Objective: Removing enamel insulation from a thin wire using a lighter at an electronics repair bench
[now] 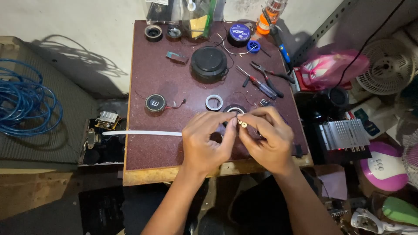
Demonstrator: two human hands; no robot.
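Both our hands meet over the bench's (152, 143) front edge: left hand (204, 141) and right hand (267, 139) pinch one small brass part (244, 124) between fingertips, right nearer; black ring (235, 109) just behind.

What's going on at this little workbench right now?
A person sits at a dark red worktable with both hands together over its front edge. The left hand and the right hand pinch a small brass-coloured part between their fingertips, just above a black ring-shaped piece. Nearby lie a white ring, a round black speaker, a small round speaker with red wires, a screwdriver and pliers. A white strip runs off the left edge.
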